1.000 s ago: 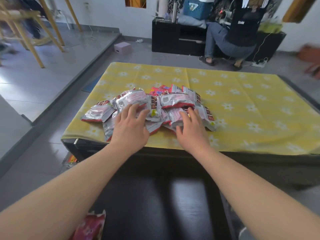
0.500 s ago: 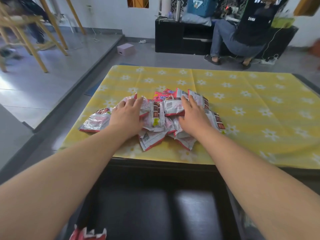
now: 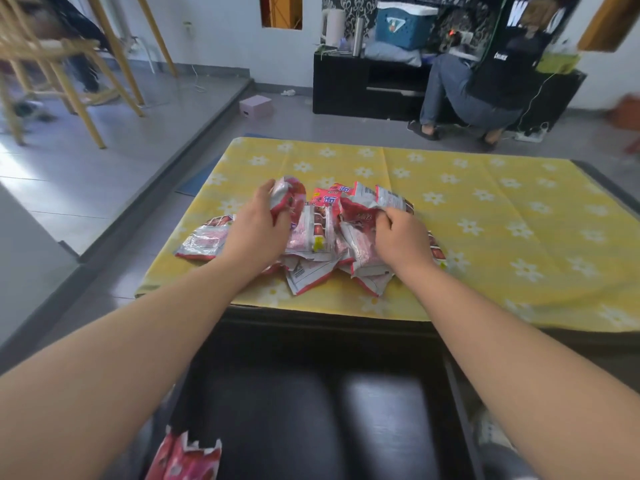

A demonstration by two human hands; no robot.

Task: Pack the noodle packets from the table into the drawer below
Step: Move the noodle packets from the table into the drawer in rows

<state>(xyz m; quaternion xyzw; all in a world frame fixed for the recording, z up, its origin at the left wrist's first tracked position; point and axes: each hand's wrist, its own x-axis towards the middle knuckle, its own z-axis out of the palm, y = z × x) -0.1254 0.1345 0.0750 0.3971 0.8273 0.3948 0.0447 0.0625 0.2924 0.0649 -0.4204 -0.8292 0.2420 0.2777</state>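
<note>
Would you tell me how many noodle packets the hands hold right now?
2: the left packet, gripped by the left hand over the pile, and the right packet, pinched by the right hand; others may be hidden beneath.

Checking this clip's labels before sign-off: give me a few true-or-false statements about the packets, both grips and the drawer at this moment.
1. The left grip holds a noodle packet. True.
2. The right grip lies flat and empty on the cloth. False: its fingers curl round a crumpled packet from the pile.
3. The tablecloth is yellow with white flowers. True.
4. The drawer is pushed shut. False: it stands pulled out below the table's near edge.
</note>
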